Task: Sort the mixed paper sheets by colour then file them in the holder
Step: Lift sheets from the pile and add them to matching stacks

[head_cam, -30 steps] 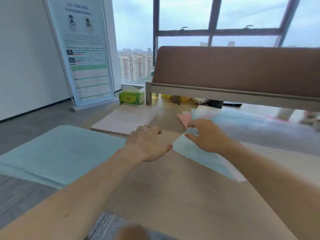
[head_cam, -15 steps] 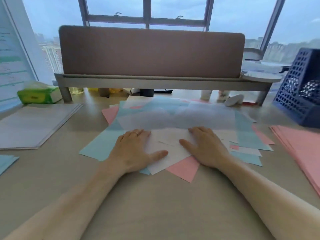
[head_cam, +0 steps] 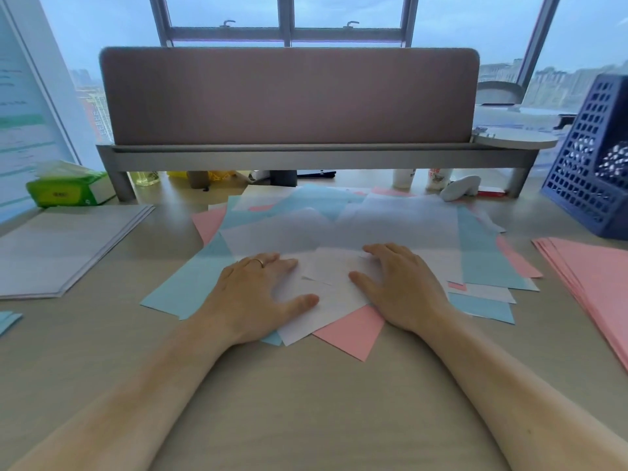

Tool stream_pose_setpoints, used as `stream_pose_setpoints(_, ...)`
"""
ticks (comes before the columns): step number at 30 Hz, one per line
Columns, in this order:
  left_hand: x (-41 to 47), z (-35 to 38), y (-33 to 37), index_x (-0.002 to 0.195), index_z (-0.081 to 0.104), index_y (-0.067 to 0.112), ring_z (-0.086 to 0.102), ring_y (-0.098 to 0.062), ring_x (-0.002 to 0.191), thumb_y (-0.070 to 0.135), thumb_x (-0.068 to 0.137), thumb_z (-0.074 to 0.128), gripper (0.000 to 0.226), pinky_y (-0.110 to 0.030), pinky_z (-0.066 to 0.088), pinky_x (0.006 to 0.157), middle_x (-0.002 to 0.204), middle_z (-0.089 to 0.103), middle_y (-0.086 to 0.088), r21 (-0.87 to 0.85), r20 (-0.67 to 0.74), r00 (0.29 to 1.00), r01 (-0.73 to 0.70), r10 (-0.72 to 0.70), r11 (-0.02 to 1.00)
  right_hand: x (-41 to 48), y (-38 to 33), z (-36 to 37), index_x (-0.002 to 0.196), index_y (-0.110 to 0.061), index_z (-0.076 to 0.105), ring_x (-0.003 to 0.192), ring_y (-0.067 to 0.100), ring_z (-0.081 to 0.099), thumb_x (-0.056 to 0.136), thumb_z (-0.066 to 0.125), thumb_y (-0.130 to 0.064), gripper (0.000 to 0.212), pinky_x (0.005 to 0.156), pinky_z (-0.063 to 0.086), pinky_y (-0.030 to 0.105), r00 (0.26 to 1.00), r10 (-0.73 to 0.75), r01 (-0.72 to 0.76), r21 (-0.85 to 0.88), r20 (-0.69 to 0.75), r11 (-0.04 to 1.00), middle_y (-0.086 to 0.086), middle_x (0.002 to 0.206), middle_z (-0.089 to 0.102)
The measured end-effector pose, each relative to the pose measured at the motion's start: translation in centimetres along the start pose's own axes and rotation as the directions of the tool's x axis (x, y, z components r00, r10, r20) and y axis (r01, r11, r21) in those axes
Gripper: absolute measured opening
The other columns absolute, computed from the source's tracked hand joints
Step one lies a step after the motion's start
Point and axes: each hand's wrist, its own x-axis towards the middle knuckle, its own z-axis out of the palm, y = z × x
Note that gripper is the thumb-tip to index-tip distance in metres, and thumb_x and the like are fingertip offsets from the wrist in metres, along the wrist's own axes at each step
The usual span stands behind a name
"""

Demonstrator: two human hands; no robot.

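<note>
my left hand (head_cam: 258, 294) and right hand (head_cam: 404, 287) lie flat and relaxed on the pile (head_cam: 339, 226) mid-surface (head_cam: 306, 402), gripping nothing. the sheets look slick and overlapped, so dragging one could pull other colours along into the pink stack (head_cam: 598, 280) by the holder (head_cam: 591, 164).

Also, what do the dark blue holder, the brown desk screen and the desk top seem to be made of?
Dark blue holder: likely moulded plastic, matte; its walls are a regular grid of square holes.
Brown desk screen: probably fabric over a panel; dull, no shine, soft rounded corners.
Desk top: seems pale wood-grain laminate, smooth and matte; real wood is possible.
</note>
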Motion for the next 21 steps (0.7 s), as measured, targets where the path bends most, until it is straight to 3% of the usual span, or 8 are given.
stream_pose_setpoints(4,-0.2,-0.5,0.6,0.144,0.05,0.041,0.037,-0.008,0.142,0.077,0.085,0.052,0.069,-0.031,0.025,0.121,0.155,0.042,0.016,-0.092,0.0,0.995,-0.099,0.1,0.991,-0.3,-0.3,-0.3,0.123,-0.033,0.059,0.101,0.009,0.06,0.089,0.065,-0.044,0.037,0.094,0.05,0.035,0.994,-0.094,0.099,0.083,-0.062,0.992,-0.017,0.108,0.064)
stream_pose_setpoints(7,-0.4,-0.5,1.0,0.139,0.056,0.04,0.048,-0.005,0.13,0.056,0.092,0.062,0.05,-0.03,0.036,0.115,0.143,0.054,0.019,-0.184,-0.042,0.985,-0.175,0.17,0.967,-0.5,-0.3,-0.3,0.13,-0.031,0.057,0.115,0.012,0.055,0.087,0.065,-0.053,0.049,0.102,0.044,0.033,0.997,-0.032,0.037,0.073,-0.073,0.997,-0.012,0.125,0.061)
stream_pose_setpoints(9,-0.6,-0.5,1.4,0.14,0.055,0.04,0.053,-0.005,0.122,0.052,0.093,0.064,0.049,-0.028,0.04,0.108,0.136,0.059,0.02,-0.217,-0.055,0.98,-0.199,0.191,0.956,-0.7,-0.3,-0.3,0.139,-0.03,0.05,0.129,0.015,0.048,0.083,0.056,-0.07,0.069,0.108,0.039,0.033,1.0,0.024,-0.023,0.023,-0.01,0.999,-0.01,0.14,0.054)
stream_pose_setpoints(11,-0.6,-0.5,1.7,0.143,0.051,0.039,0.052,-0.007,0.122,0.051,0.095,0.061,0.05,-0.025,0.036,0.105,0.136,0.059,0.02,-0.175,-0.069,0.971,-0.237,0.228,0.956,-1.0,-0.6,-0.4,0.14,-0.032,0.049,0.129,0.014,0.049,0.074,0.052,-0.083,0.083,0.105,0.04,0.032,0.999,0.006,-0.006,0.01,0.037,1.0,-0.013,0.14,0.055)
stream_pose_setpoints(14,-0.8,-0.6,1.9,0.154,0.029,0.047,0.037,-0.003,0.138,0.057,0.096,0.056,0.065,-0.017,0.024,0.109,0.153,0.04,0.026,-0.167,-0.015,0.971,-0.24,0.24,0.956,-1.1,-1.1,-0.6,0.135,-0.033,0.053,0.123,0.013,0.053,0.066,0.057,-0.087,0.087,0.1,0.043,0.03,0.999,-0.035,0.034,0.006,0.04,0.999,-0.016,0.132,0.058)
stream_pose_setpoints(16,-1.0,-1.0,1.9,0.154,0.017,0.055,0.028,0.002,0.142,0.067,0.087,0.062,0.082,-0.016,0.02,0.109,0.157,0.028,0.03,-0.178,0.026,0.968,-0.24,0.249,0.954,-0.9,-0.9,-0.6,0.136,-0.032,0.054,0.123,0.014,0.054,0.077,0.059,-0.075,0.074,0.102,0.043,0.031,0.998,-0.044,0.044,-0.015,0.037,0.999,-0.013,0.134,0.059)
stream_pose_setpoints(18,-1.3,-1.6,1.7,0.155,0.02,0.052,0.026,0.003,0.143,0.078,0.074,0.068,0.097,-0.019,0.021,0.112,0.157,0.026,0.031,-0.129,0.05,0.97,-0.23,0.238,0.965,-0.7,-0.6,-0.4,0.131,-0.029,0.06,0.121,0.018,0.055,0.092,0.056,-0.052,0.045,0.1,0.044,0.033,0.995,-0.094,0.095,-0.049,0.035,0.994,-0.009,0.132,0.062)
stream_pose_setpoints(21,-1.7,-2.6,1.3,0.153,0.032,0.046,0.027,-0.002,0.145,0.08,0.072,0.066,0.094,-0.026,0.02,0.118,0.159,0.027,0.026,-0.027,0.093,0.981,-0.168,0.17,0.985,-0.6,-0.3,-0.2,0.103,-0.028,0.067,0.102,0.024,0.061,0.103,0.042,-0.029,0.024,0.08,0.044,0.033,0.985,-0.168,0.168,-0.008,-0.03,0.986,-0.005,0.108,0.07)
